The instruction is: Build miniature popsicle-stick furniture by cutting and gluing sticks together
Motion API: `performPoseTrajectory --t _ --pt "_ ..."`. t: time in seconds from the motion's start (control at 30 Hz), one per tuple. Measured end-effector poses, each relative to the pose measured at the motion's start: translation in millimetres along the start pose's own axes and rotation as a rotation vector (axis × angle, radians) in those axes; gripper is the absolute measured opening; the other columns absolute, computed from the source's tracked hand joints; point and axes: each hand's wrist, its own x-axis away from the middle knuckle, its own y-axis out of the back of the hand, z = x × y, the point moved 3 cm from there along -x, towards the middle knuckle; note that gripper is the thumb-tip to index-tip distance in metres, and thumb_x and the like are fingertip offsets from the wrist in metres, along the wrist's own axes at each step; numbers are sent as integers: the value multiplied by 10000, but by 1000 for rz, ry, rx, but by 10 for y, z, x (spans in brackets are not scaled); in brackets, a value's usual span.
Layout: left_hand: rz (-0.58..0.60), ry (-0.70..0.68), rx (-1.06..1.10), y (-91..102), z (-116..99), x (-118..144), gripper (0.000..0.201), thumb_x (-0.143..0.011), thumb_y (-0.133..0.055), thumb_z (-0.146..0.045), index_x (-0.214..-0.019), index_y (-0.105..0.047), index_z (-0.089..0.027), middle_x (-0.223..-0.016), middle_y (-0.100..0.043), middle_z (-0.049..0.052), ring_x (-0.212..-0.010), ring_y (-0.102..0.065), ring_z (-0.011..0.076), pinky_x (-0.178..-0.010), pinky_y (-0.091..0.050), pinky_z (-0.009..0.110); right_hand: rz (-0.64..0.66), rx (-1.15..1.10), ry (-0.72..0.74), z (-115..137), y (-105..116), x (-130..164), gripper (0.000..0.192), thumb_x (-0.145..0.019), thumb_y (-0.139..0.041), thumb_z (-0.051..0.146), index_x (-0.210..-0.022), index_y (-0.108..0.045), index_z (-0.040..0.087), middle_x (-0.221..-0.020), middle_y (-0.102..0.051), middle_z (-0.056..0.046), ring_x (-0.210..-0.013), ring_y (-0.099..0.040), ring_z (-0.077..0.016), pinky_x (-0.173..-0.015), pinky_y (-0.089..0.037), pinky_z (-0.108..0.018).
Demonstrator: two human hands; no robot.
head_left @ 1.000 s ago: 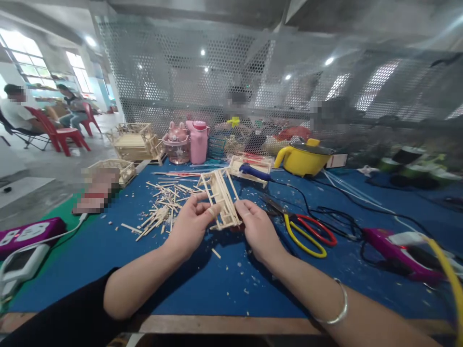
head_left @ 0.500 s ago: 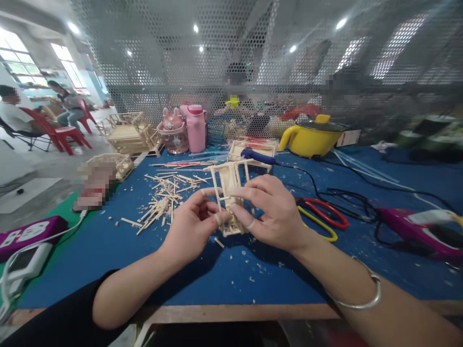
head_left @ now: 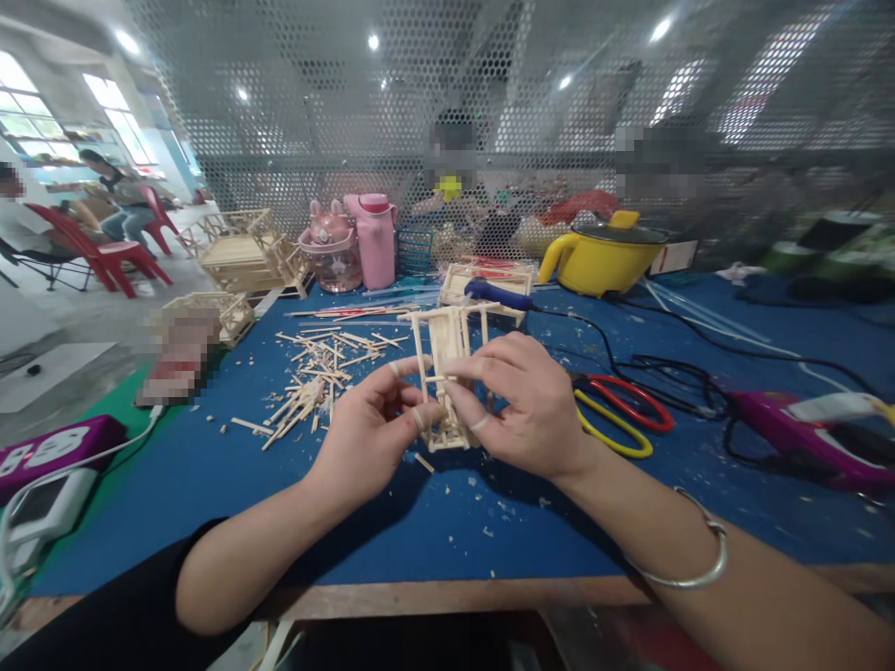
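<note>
Worktop [head_left: 210, 485]: blue cover.
Loose sticks [head_left: 314, 373]: scattered left.
Scissors [head_left: 619, 415]: right.
Yellow pot [head_left: 601, 261]: rear.
Pink bottle [head_left: 376, 240]: rear.

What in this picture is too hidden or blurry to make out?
- Head view: the lower part of the small stick frame is covered by the left hand and right hand, so its joints there are hidden.
- The people behind the perforated metal screen are hazy shapes only.
- The flat thing at the left of the blue mat is blurred out.
- The purple tool runs off the right edge.
</note>
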Motion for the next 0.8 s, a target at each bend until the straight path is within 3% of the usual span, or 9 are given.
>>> performPoseTrajectory --t 0.8 --pt "-25 18 -32 34 26 0 462 -700 -759 -230 -1149 -660 -185 -675 -606 -41 -608 -533 76 -598 -442 210 -15 57 -54 56 -66 29 168 -866 -589 224 -812 -745 191 -646 -626 -21 -654 -532 -164 -664 -377 -328"
